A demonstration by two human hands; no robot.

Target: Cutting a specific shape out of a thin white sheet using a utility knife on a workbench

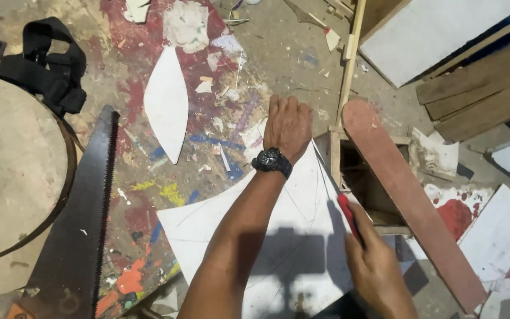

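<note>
White sheet (278, 236) lies flat on the paint-splashed floor (149, 195), its tip pinned under the left hand (288, 127), palm down, fingers curled. Right hand (376, 269) grips a red-handled tool (348, 217) tight at the sheet's edge. Wooden box (333, 156) beside it sits open, its inside too dark to read, a red plank (411, 198) across it. Saw (84, 224) lies left.

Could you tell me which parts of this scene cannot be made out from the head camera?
- Red-handled tool: its working end is hidden against the white sheet edge.
- Left hand: fingertips curl out of sight.
- Right hand: grip underside hidden by its own back.
- Handsaw: handle cut off by the bottom edge.
</note>
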